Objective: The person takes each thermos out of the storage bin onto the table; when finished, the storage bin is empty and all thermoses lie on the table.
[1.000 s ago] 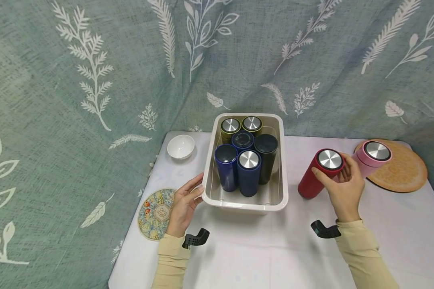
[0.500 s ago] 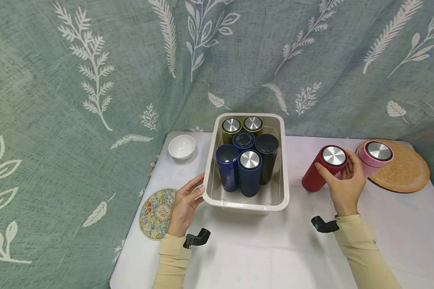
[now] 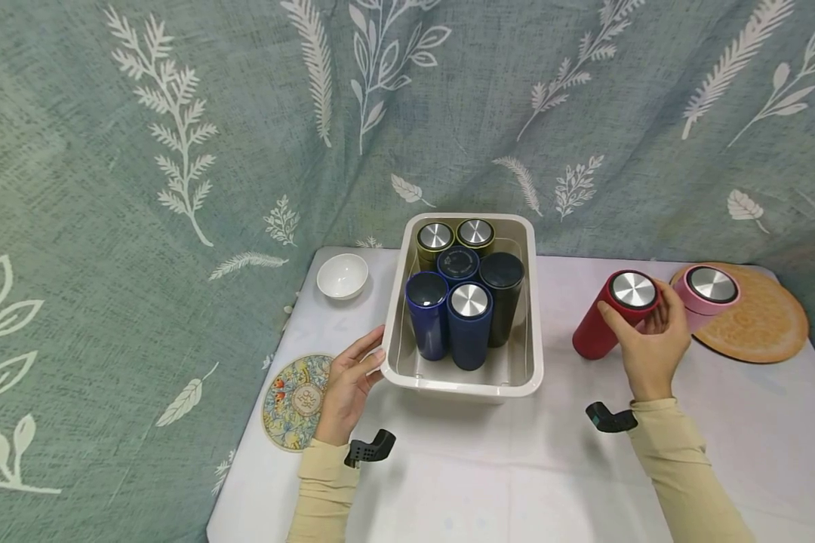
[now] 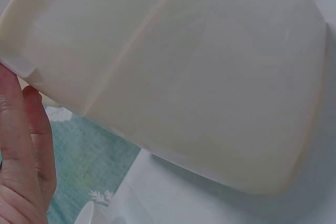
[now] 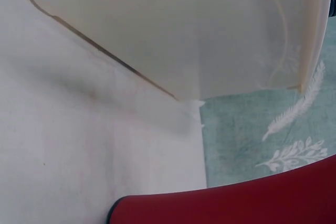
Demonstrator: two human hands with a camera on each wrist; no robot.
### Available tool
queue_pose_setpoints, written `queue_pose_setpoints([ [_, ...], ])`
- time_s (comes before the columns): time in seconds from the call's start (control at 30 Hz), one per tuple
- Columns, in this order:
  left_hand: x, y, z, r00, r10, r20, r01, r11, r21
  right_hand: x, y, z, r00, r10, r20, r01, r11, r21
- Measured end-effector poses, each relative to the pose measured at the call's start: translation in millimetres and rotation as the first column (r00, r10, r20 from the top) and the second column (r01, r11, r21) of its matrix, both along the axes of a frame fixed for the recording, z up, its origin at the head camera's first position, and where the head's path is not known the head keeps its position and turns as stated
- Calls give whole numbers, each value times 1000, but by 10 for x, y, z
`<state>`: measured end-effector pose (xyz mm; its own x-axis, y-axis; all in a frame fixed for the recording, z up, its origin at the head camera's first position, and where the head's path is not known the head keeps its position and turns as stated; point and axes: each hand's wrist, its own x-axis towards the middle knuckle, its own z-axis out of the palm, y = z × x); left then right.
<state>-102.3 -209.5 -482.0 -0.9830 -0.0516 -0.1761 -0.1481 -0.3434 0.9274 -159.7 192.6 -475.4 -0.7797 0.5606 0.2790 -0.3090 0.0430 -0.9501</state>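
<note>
My right hand (image 3: 652,353) grips a red thermos bottle (image 3: 601,324) near its silver-and-black lid, thumb on one side and fingers on the other. The red thermos bottle (image 5: 231,203) also crosses the bottom of the right wrist view; whether its base touches the table I cannot tell. A pink thermos bottle (image 3: 701,305) stands just right of that hand, partly hidden by it. My left hand (image 3: 345,385) touches the left front corner of a cream plastic bin (image 3: 462,389), fingers fairly straight at its rim. Inside stand several bottles, including a navy one (image 3: 470,335) and a black one (image 3: 504,302).
A white bowl (image 3: 342,276) sits at the back left of the table (image 3: 448,483). Beside my left hand lies a round patterned mat (image 3: 292,411). On the far right is a round orange-brown mat (image 3: 767,324). A green leaf-print cloth (image 3: 244,151) hangs behind.
My right hand and the red thermos bottle have shifted right and slightly back, closer to the pink one. My left hand and the bin stay put.
</note>
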Motion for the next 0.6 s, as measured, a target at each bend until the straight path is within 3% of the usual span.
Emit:
queue_pose_setpoints([
  [0.6, -5, 3, -7, 1000, 0, -9, 0, 1000, -4, -45, 62, -10, 1000, -19, 3, 19, 1000, 8],
])
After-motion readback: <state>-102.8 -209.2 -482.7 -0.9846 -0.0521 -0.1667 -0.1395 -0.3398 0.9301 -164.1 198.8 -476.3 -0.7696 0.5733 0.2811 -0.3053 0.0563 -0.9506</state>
